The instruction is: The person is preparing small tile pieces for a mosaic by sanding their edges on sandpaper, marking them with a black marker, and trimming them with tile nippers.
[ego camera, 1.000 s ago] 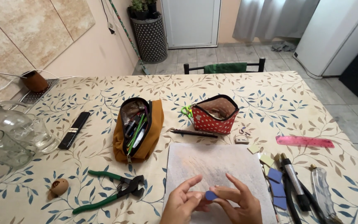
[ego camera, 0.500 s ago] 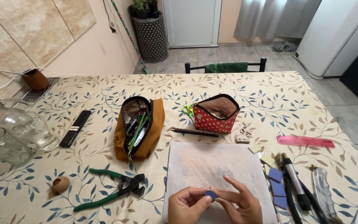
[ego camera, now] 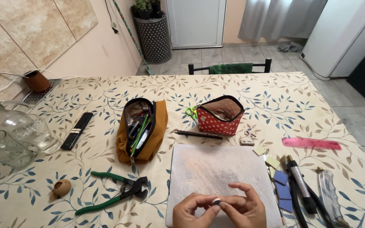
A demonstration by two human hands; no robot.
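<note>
My left hand point(ego camera: 193, 212) and my right hand point(ego camera: 242, 207) meet at the near edge of a grey rectangular board point(ego camera: 216, 169). Together their fingertips pinch a small dark blue piece point(ego camera: 216, 202) with a pale edge, held just above the board. Several blue square pieces point(ego camera: 283, 185) lie to the right of the board. Green-handled nippers point(ego camera: 115, 192) rest on the tablecloth left of my left hand.
An open mustard pencil case point(ego camera: 142, 128), a red dotted pouch point(ego camera: 219, 116), a black pencil point(ego camera: 198, 134), a pink ruler point(ego camera: 311, 143), dark tools point(ego camera: 300, 185), glass jars point(ego camera: 5, 135), a black remote point(ego camera: 77, 130) and a small brown object point(ego camera: 61, 187) lie on the leaf-patterned tablecloth. A chair point(ego camera: 227, 67) stands at the far side.
My hands have closed in more tightly on the small blue piece and slid slightly toward me. The rest of the table is unchanged.
</note>
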